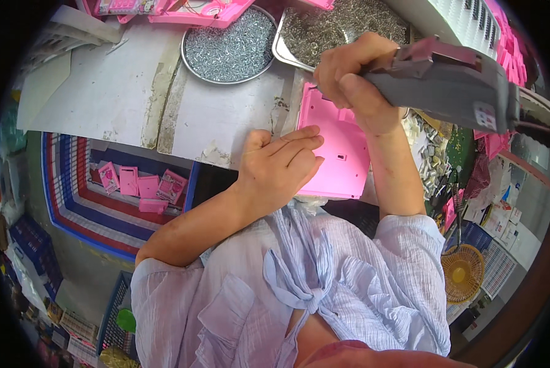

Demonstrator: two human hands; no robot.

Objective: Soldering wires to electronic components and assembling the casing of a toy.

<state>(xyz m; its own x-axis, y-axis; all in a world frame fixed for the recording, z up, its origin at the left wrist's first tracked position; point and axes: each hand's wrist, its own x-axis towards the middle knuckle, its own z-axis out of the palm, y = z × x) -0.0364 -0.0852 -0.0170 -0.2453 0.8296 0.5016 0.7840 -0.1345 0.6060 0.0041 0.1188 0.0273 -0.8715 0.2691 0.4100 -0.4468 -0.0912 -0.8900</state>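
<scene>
A pink plastic panel (336, 162) with small holes and a slot lies in front of me at the near edge of the worktop. My left hand (278, 161) rests on its left side, fingers stretched out flat over the surface. Above the panel's far part, my right hand (364, 80) is wrapped round a grey electric screwdriver (437, 89), whose body extends right, close to the camera. Its dark tip is near the panel's far left corner; whether they touch I cannot tell. Part of the panel is hidden under my right hand.
Beyond the panel stand a round metal tray (229, 46) of small screws and a square tray (299, 37) of tiny metal parts. Silvery pieces (431, 165) lie right. A striped bin (82, 211) with pink cases sits lower left, and a yellow basket (463, 273) lower right.
</scene>
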